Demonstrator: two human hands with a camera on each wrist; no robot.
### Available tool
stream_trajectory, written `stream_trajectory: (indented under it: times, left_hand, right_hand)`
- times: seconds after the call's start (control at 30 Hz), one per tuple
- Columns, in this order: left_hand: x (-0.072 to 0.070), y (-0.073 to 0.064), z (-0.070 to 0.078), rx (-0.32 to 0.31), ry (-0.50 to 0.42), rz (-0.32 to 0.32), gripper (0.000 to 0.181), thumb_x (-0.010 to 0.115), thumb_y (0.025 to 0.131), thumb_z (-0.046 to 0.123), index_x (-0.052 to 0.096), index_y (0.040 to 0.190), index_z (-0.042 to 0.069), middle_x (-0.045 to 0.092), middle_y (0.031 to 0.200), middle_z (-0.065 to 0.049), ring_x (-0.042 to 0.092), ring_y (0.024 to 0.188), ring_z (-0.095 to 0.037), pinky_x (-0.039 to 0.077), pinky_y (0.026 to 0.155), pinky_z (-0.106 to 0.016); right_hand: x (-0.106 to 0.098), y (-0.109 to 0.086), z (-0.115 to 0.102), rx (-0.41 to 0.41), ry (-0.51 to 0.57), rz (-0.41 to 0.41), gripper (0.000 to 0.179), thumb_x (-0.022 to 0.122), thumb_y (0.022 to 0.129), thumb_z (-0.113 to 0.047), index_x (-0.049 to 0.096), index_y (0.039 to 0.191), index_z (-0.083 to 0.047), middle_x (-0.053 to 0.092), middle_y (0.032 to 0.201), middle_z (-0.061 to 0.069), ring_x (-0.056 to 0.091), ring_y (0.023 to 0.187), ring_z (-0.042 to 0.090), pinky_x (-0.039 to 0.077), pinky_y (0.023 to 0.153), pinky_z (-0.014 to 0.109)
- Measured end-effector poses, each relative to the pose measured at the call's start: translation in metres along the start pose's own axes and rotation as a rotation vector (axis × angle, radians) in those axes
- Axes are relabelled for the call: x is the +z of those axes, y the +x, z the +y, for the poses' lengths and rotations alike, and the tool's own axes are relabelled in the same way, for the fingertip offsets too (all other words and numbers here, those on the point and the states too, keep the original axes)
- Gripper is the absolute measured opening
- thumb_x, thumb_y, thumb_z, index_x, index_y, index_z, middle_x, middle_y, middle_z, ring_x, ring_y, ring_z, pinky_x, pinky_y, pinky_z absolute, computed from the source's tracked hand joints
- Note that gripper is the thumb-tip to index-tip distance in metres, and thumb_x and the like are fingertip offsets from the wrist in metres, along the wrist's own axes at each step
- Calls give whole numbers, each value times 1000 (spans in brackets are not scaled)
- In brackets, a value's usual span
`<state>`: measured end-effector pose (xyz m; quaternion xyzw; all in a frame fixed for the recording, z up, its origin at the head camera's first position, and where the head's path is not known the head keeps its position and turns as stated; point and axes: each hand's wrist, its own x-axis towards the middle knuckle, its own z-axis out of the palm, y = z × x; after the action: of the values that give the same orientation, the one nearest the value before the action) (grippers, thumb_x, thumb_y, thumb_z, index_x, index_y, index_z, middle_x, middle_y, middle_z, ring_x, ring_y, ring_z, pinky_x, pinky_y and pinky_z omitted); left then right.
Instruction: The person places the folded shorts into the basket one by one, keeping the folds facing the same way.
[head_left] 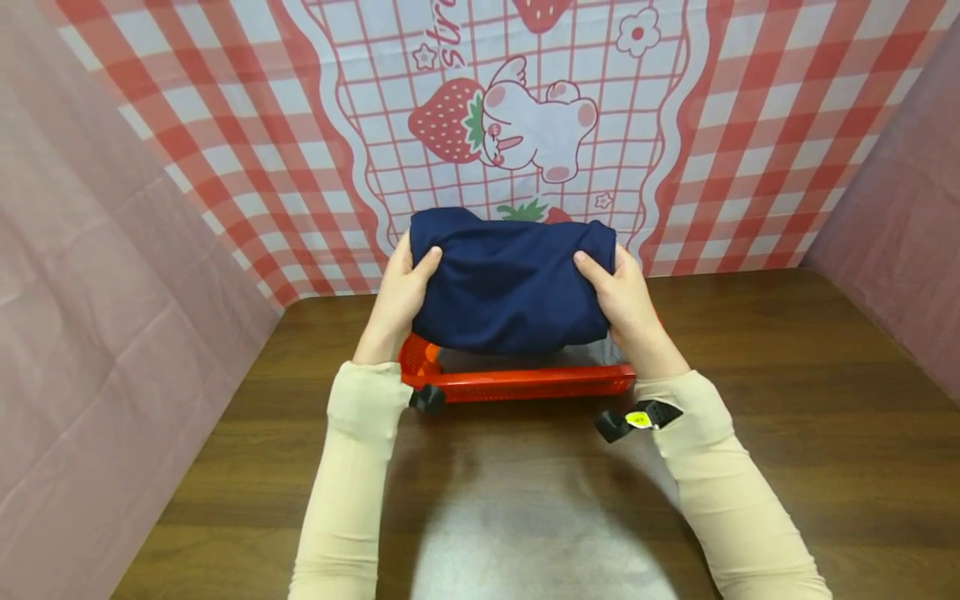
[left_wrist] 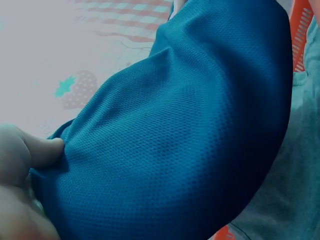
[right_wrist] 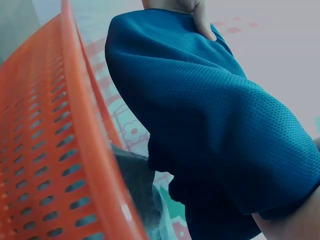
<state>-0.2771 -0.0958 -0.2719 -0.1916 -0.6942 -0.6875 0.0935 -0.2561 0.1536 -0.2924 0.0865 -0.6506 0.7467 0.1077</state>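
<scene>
A navy blue cloth (head_left: 510, 287), folded into a bundle with a fine mesh weave, is held up between both hands. My left hand (head_left: 397, 296) grips its left end, thumb on the near face and fingers hidden behind. At the other end my right hand (head_left: 632, 304) holds the cloth the same way. Below and behind the bundle stands a red-orange plastic basket (head_left: 525, 385) with slotted walls. A grey cloth (right_wrist: 137, 175) shows inside it in the right wrist view. The bundle hides much of the basket from the head view.
The basket stands on a brown wooden table (head_left: 750, 350), close to a red-and-white checked cloth backdrop (head_left: 262, 150) with strawberry prints. Pinkish fabric walls (head_left: 97, 292) rise on both sides. Both forearms wear cream sleeves (head_left: 348, 483) with black wrist cameras (head_left: 429, 399).
</scene>
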Motion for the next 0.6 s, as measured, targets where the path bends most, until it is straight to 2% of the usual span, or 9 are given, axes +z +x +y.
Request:
stream_trajectory:
  times: [0.1,0.37,0.5,0.6]
  left_hand:
    - [2,4,1,11,-13,-13,45,43,95,9,32,139,7,41,139,-9,41,121,-15,30,104,-29]
    - [7,17,0,-16,6,-89,46,40,96,11,29,141,8,37,141,-8,37,125,-17,26,106,-28]
    - [10,22,-6,10,34,-93,47,40,96,10,28,141,7,35,142,-8,34,128,-16,24,107,-27]
    - [11,23,-13,-6,48,-89,46,41,96,10,30,140,5,37,141,-9,35,127,-16,25,107,-28]
  right_hand:
    - [0,5,-1,-27,-13,18,36,57,89,-17,49,121,-1,58,96,-8,58,80,6,47,74,17]
    - [-3,15,7,-65,-10,81,42,57,89,-13,46,126,4,57,97,-8,56,80,5,46,74,17]
    - [-5,19,11,-63,-22,101,43,56,89,-13,45,127,4,56,97,-9,55,80,5,45,74,17]
    - [-5,21,15,-52,-40,101,42,56,89,-13,45,126,5,56,96,-9,56,78,4,46,73,17]
